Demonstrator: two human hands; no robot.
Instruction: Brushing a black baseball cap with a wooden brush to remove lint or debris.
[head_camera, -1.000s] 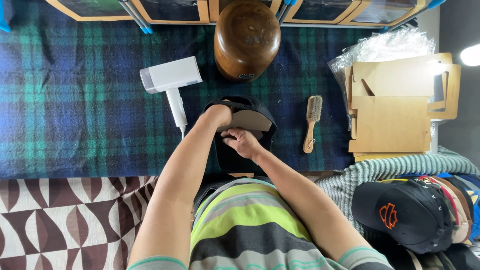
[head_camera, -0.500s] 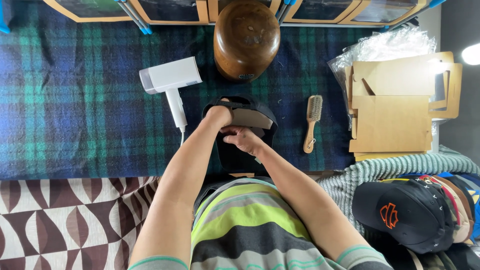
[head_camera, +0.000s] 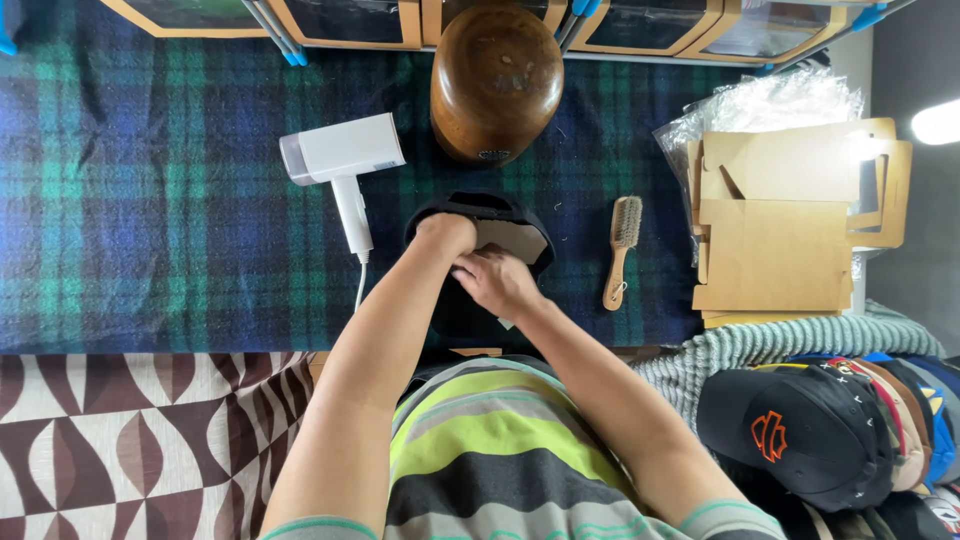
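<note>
Plaid blue-green blanket (head_camera: 150, 200) covers the bench. I see the soft black fabric cap (head_camera: 470, 215) just below the brown wooden hat block (head_camera: 497, 80). Left hand (head_camera: 445, 235) and right hand (head_camera: 495, 280) both curl closed on it and its tan cardboard insert (head_camera: 515, 238). Light and floppy, I judge; grip the brim edge.

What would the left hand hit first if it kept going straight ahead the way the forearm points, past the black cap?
Most likely the brown wooden hat block. The left hand sits on the black cap, its forearm pointing away from the body and slightly right; beyond the cap's far edge is a strip of plaid cloth, then the block. Height is unclear.
</note>
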